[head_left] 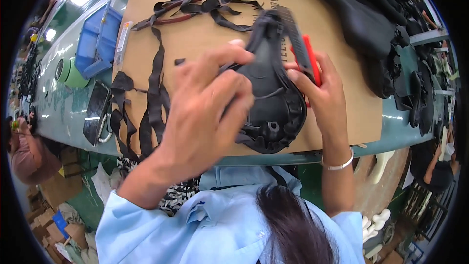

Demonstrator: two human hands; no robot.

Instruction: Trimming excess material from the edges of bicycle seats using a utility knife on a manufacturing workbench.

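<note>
A black bicycle saddle (266, 85) lies underside up over the cardboard, its narrow nose pointing away from me and its gathered cover edge showing around the wide end. My right hand (320, 83) is closed around a red-handled cutter knife (313, 58), its long dark blade running alongside the saddle's right edge. At the saddle's left side, my left hand (210, 93) is closed and slightly blurred, with the fingers curled and a bit of black edge showing between them. What exactly its fingertips grip is partly hidden by the hand.
Black trimmed strips (156, 68) and dark-red-handled pliers (168, 19) lie on the cardboard (220, 46). Leftward are a blue bin (97, 39), a green round container (73, 73) and a phone (97, 112). Black saddles (361, 24) are piled at right. Other people sit at both sides.
</note>
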